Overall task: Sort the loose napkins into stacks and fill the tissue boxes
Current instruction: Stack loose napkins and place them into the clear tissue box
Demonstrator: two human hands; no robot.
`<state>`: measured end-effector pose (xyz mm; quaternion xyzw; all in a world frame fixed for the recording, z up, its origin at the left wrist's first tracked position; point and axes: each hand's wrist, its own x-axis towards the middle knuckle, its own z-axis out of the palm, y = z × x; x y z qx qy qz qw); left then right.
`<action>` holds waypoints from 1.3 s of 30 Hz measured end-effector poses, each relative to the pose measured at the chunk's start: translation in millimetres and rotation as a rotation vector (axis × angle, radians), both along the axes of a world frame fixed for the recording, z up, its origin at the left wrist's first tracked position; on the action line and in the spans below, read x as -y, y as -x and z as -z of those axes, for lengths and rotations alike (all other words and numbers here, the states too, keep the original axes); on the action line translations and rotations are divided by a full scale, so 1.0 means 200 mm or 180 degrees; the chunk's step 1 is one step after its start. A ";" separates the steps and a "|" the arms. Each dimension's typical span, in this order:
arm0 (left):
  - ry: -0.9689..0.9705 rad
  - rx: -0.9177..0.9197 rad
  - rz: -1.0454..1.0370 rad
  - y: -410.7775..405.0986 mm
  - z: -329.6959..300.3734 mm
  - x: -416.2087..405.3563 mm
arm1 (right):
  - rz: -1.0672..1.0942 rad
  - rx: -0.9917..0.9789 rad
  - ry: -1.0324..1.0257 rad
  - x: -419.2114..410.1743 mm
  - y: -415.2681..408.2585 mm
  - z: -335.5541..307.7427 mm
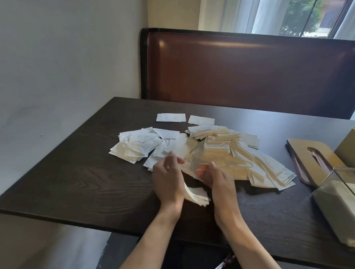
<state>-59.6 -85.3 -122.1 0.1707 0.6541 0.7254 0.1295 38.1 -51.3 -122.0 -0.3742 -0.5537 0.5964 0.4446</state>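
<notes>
Two hands' grips pinching thin napkin sheaf (197,196), left hand (168,176), right hand (215,178) (papery, rectangular), dark woodgrain table (71,178)

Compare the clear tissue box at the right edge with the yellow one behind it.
The clear tissue box has see-through walls; the yellow tissue box is opaque. The clear tissue box shows a thick stack of napkins inside, while the yellow tissue box's contents cannot be seen. The clear tissue box sits nearer the camera, the yellow tissue box farther back beside a slotted lid. Both stand on the dark table, cut off by the frame.
</notes>
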 end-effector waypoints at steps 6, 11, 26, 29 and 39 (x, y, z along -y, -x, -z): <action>0.0008 0.0203 -0.0391 0.08 -0.06 -0.04 | -0.1026 0.0088 -0.0199 0.01 -0.06 0.01; -0.0062 0.0420 -0.0335 0.11 -0.10 -0.03 | -0.1006 0.0436 -0.0998 0.02 -0.08 0.02; -0.0136 -0.0191 0.0889 0.00 0.04 0.17 | -0.0184 -0.0093 0.0211 0.01 -0.01 0.03; -0.0400 0.0165 0.0539 -0.05 0.01 0.14 | 0.0187 -0.0142 0.0161 0.04 0.04 0.02; -0.0179 -0.0020 0.0267 -0.06 0.01 0.08 | 0.0491 -0.0128 0.0168 0.05 0.09 0.04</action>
